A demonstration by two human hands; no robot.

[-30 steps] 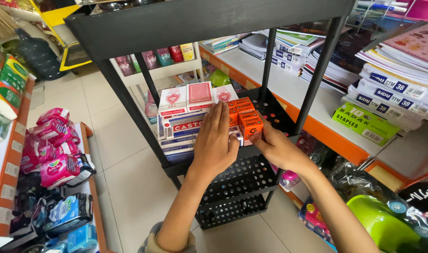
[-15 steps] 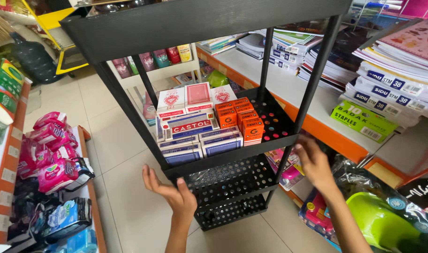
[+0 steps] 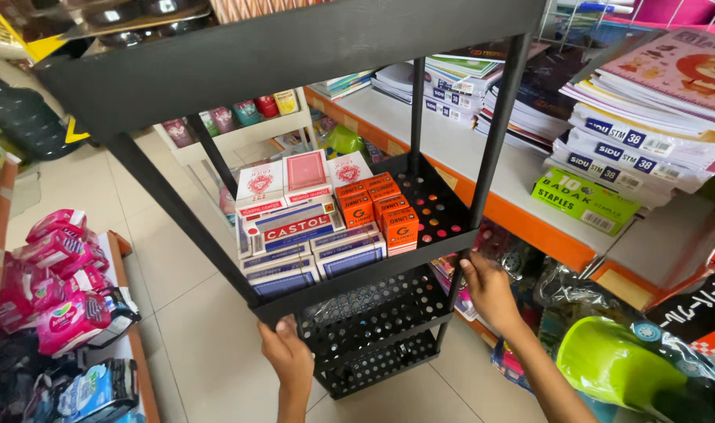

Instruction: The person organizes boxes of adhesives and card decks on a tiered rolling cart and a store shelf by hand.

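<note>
My left hand [image 3: 288, 356] and right hand [image 3: 486, 283] both grip the black rack's middle shelf [image 3: 357, 276] — card boxes [image 3: 306, 235] and orange packs [image 3: 385, 211] already stacked, right side bare.

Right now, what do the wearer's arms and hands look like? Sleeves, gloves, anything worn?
Both are bare. The left hand and right hand wear no gloves, and no rings, watch or bands show. The forearms run uncovered to the bottom edge of the frame, with no sleeve in view. No markings can be made out.
</note>
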